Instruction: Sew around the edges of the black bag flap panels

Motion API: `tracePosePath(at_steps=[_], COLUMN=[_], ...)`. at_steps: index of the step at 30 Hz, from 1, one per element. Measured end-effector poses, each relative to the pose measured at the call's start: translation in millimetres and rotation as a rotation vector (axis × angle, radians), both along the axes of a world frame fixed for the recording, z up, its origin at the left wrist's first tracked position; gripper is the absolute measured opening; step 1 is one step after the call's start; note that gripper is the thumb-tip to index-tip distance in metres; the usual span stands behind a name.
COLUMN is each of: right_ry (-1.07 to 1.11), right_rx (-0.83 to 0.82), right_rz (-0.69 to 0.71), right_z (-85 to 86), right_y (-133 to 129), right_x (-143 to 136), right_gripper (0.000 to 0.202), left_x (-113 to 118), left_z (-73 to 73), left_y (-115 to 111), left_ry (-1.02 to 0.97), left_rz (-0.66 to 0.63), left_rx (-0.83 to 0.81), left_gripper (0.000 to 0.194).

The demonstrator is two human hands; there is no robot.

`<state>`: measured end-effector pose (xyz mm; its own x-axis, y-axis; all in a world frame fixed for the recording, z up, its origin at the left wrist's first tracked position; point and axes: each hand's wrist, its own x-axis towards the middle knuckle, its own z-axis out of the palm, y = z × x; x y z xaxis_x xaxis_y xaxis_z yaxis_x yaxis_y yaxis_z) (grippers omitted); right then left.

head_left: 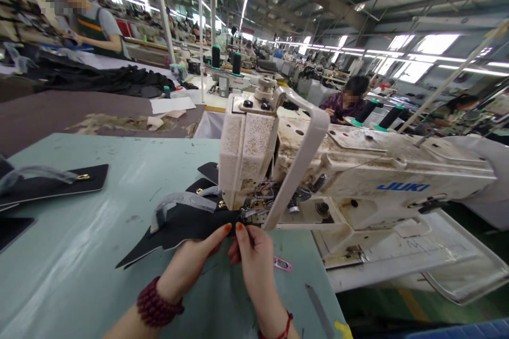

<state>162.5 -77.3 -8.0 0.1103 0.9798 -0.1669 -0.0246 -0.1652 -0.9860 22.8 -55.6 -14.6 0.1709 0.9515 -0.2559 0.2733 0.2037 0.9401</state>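
Left hand and right hand both pinched on the near edge of a black panel, thumb tips almost together; panel spreads left of the grip, its right end at the needle area of the sewing machine, just beyond. Judged partway: edge positioned, but stitching too small to read, so sewn and unsewn lengths cannot be told. Well left of the grip, a similar black piece lies on the green table, finished or waiting unclear.

Sewing machine blocks forward reach; tabletop leaves room leftward.
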Motion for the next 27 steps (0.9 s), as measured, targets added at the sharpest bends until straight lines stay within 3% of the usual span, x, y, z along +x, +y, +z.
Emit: tracePosePath(at_steps=[4,13,22,27], right_ry=[0.129,0.123,0.116,0.113], right_rx=[-0.019,-0.013,-0.034,-0.039], right_rz=[0.013,0.022,-0.015,-0.060], right_z=[-4.9,1.9,2.8,2.2], right_y=[-7.9,-7.3,-6.4,-0.2], right_x=[5.3,6.1,3.3,-1.7], right_gripper=[0.070,0.060,0.061,0.064], left_x=[2.5,14.8,13.9,20.9], left_z=[9.9,15.9,3.4,1.5], left_y=[0.8,-4.0,-3.6,4.6], left_ry=[0.076,-0.073,-0.287,-0.538], left_rz=[0.055,0.153,0.214,0.263], left_rx=[-0.097,-0.159,-0.222,-0.206], left_gripper=[0.054,0.058,0.052,0.038])
